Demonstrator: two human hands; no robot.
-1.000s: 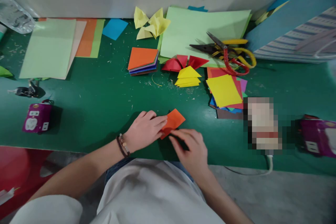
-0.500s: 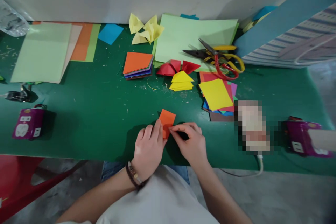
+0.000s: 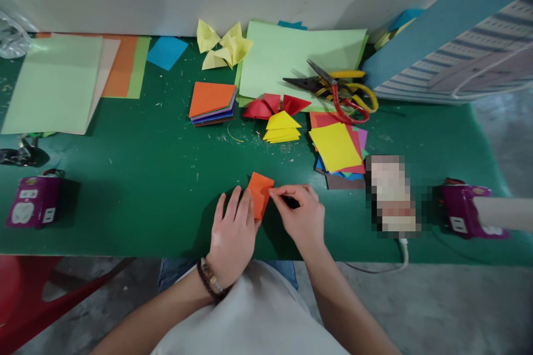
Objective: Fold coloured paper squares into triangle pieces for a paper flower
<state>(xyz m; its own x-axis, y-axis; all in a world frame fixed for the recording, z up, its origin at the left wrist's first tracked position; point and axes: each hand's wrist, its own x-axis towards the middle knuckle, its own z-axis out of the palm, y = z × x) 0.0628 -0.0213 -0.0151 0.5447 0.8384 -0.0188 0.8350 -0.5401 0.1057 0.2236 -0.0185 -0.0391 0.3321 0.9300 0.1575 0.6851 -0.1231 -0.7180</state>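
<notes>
A small folded piece of orange paper (image 3: 261, 195) lies on the green table near its front edge. My left hand (image 3: 233, 227) rests flat along the paper's left side, its fingers stretched out and slightly apart; the thumb is by the lower edge. At the paper's right edge my right hand (image 3: 300, 213) is closed in a pinch, thumb and forefinger together on the upper right corner. Part of the orange paper is hidden under the left fingers. Farther back lie a stack of coloured paper squares (image 3: 213, 101), yellow folded pieces (image 3: 282, 127) and red folded pieces (image 3: 272, 106).
Pliers (image 3: 310, 85) and red-handled scissors (image 3: 339, 97) lie on green sheets (image 3: 287, 47). A pile of coloured squares (image 3: 336, 147) sits beside a blurred phone-like object (image 3: 391, 191) with a cable. Purple boxes (image 3: 34, 199) stand at either side. Pale folded pieces (image 3: 227, 47) are near the wall.
My left fingers have spread and flattened beside the orange paper. My right pinch has moved up along its right edge towards the corner. The view has shifted slightly.
</notes>
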